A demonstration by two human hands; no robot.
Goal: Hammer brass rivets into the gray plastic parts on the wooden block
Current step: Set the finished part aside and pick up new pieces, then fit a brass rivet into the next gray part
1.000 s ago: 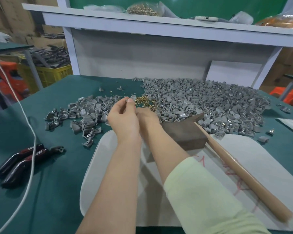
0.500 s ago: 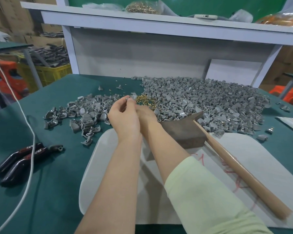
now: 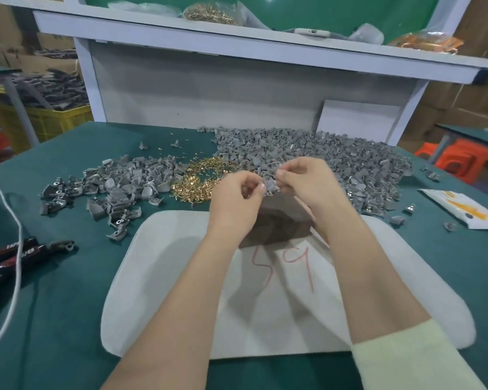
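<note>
My left hand (image 3: 235, 199) and my right hand (image 3: 307, 182) meet above the dark wooden block (image 3: 276, 225). Between them is one gray plastic part (image 3: 269, 187), pinched by my left thumb and fingers. My right fingertips pinch something tiny at the part's top edge, apparently a brass rivet, mostly hidden. A loose heap of brass rivets (image 3: 200, 178) lies just left of my hands. Gray plastic parts form a big pile (image 3: 335, 161) behind and right, and a smaller pile (image 3: 119, 187) to the left. No hammer shows.
The block sits on a white mat (image 3: 158, 277) marked with red writing, on the green table. Black-handled pliers (image 3: 12, 256) and a white cord (image 3: 13, 243) lie at the left. A white and orange packet (image 3: 459, 208) lies right. A shelf (image 3: 237, 43) overhangs the back.
Both hands came away from the rivet heap, moving right to above the block, and now sit apart with the gray part between them. The hammer handle seen earlier is out of sight.
</note>
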